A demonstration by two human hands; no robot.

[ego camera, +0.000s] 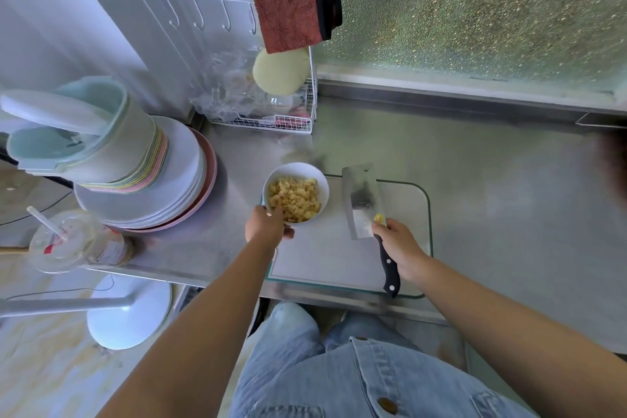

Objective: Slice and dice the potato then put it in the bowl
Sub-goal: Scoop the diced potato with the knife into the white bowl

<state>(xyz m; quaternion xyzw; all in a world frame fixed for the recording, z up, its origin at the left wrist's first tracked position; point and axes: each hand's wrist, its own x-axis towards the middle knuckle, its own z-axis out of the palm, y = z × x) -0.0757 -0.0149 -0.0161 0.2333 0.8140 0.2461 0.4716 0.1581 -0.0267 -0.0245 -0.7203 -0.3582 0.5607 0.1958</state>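
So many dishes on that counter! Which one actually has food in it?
The small white bowl by the cutting board, gripped by the left hand: it holds diced potato. The stacked plates to its left show no food.

Pale yellow is shown by the diced potato pieces, white by the round ceramic bowl, black with pale rivets by the steel cleaver's handle, rust-red by the towelling cloth.
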